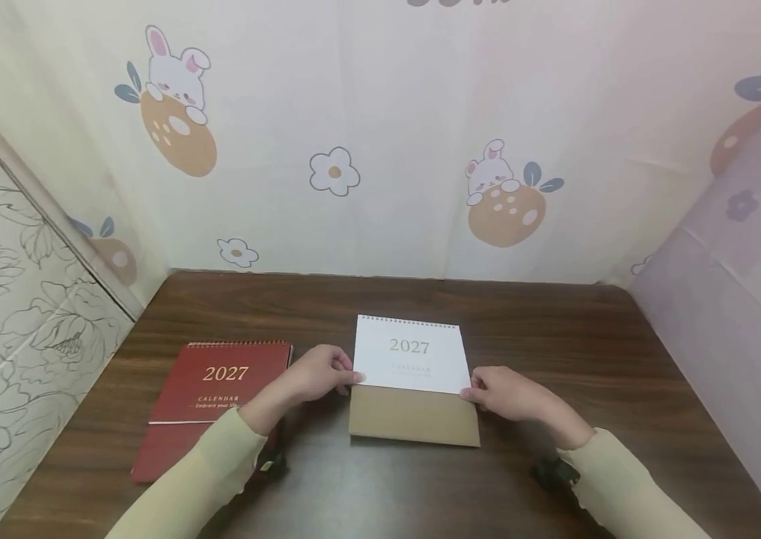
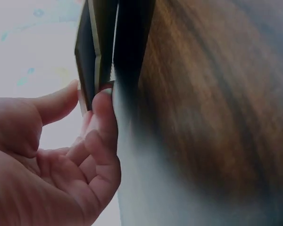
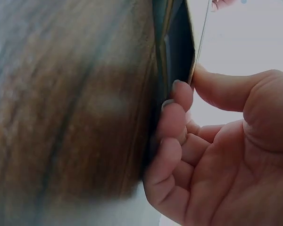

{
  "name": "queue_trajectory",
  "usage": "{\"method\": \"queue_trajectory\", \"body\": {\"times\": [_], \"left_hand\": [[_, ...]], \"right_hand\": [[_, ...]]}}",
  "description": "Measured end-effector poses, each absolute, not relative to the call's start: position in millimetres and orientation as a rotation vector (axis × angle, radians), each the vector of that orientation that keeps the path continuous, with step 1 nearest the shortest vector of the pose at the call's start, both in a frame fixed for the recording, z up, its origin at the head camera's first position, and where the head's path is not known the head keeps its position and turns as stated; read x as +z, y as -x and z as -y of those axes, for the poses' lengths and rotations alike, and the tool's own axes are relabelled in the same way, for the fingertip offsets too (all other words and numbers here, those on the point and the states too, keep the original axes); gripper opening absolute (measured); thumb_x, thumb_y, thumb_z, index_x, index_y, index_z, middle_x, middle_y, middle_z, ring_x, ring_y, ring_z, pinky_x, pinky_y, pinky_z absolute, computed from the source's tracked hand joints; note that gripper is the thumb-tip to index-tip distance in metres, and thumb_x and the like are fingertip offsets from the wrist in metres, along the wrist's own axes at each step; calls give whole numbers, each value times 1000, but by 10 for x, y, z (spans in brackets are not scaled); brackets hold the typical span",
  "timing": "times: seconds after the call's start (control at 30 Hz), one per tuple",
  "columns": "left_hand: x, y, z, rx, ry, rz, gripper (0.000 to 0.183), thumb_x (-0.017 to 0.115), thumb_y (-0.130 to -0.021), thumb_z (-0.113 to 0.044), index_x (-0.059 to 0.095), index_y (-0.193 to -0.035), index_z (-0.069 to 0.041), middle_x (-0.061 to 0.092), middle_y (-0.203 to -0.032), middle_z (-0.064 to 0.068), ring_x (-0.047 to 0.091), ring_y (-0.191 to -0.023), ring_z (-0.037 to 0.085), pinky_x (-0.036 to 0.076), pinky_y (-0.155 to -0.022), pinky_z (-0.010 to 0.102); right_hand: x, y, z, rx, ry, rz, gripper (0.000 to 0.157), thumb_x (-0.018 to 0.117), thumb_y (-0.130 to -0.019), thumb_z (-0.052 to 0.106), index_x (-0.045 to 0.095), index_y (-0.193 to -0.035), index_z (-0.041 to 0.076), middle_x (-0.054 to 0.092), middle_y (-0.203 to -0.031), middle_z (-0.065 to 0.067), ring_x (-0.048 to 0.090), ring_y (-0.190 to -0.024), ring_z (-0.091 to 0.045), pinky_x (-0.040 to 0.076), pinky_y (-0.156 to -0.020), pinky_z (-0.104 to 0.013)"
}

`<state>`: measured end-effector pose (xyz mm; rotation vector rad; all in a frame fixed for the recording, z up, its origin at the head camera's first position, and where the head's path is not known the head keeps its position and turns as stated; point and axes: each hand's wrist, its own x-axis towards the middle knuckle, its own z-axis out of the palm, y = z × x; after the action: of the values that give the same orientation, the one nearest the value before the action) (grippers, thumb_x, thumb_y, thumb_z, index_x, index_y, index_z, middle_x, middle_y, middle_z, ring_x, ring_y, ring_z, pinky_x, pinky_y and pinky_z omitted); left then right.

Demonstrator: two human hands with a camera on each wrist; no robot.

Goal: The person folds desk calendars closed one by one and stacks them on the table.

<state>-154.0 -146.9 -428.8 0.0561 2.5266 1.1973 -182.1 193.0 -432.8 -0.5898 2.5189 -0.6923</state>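
Observation:
A white desk calendar [image 1: 410, 355] marked 2027 lies tilted back on its tan cardboard stand [image 1: 414, 416], in the middle of the table. My left hand [image 1: 318, 372] pinches its left edge, thumb on the front and curled fingers behind. On the opposite edge my right hand [image 1: 509, 392] pinches in the same manner. In the left wrist view the thumb [image 2: 61, 104] presses the outer face while fingertips reach into the folded stand. The right wrist view has the calendar's side [image 3: 191, 42] between thumb and fingertips, with the stand's folded layers showing.
A red 2027 calendar [image 1: 218, 385] with a white band across it lies on the left, partly behind my left forearm. The dark wooden table [image 1: 555, 322] meets a curtain [image 1: 407, 150] printed with rabbits and flowers at the back.

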Motion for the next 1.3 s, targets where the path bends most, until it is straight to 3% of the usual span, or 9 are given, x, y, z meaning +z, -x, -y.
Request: {"method": "queue_trajectory", "body": {"times": [0.4, 0.67, 0.93, 1.0, 1.2, 1.3], "left_hand": [[-4300, 1430, 1563, 1460, 163, -2466, 31, 85, -80, -25, 69, -99, -5, 72, -79, 3, 62, -81, 21, 52, -77, 39], [-4283, 1304, 1773, 1478, 301, -2421, 49, 84, -81, -31, 68, -120, -7, 73, -82, 1, 63, -95, 22, 50, -89, 46], [-4239, 1093, 2047, 1412, 278, -2459, 53, 80, -85, -30, 66, -128, -3, 73, -105, 6, 62, -106, 25, 47, -96, 52], [-4216, 1050, 2111, 1389, 269, -2501, 52, 77, -88, -30, 65, -130, -3, 70, -114, 10, 62, -105, 25, 49, -95, 51], [-4160, 936, 2304, 1380, 258, -2580, 50, 71, -94, -29, 62, -133, 2, 72, -105, 14, 66, -82, 23, 57, -74, 38], [-4166, 905, 2385, 1214, 222, -2750, 50, 67, -96, -32, 62, -132, 3, 70, -112, 19, 67, -95, 28, 55, -81, 44]], "right_hand": [[-4330, 1787, -2006, -966, 637, -2471, 21, 69, -95, 27, 60, -89, 9, 63, -77, 0, 58, -72, -19, 46, -64, -35], [-4322, 1702, -1862, -1134, 682, -2363, 22, 71, -94, 30, 61, -90, 10, 69, -80, 0, 65, -78, -25, 50, -68, -36], [-4338, 1607, -1589, -1132, 733, -2304, 21, 72, -93, 30, 63, -88, 12, 67, -77, 0, 62, -74, -24, 48, -63, -33], [-4335, 1592, -1499, -1138, 747, -2288, 21, 72, -93, 30, 63, -88, 12, 67, -77, 0, 62, -73, -24, 47, -62, -32], [-4350, 1554, -1182, -1145, 758, -2289, 18, 72, -93, 28, 64, -86, 13, 67, -75, 3, 62, -69, -21, 50, -60, -33], [-4338, 1551, -1024, -1134, 754, -2297, 18, 73, -93, 28, 64, -86, 15, 66, -74, 4, 61, -66, -18, 51, -59, -33]]}}
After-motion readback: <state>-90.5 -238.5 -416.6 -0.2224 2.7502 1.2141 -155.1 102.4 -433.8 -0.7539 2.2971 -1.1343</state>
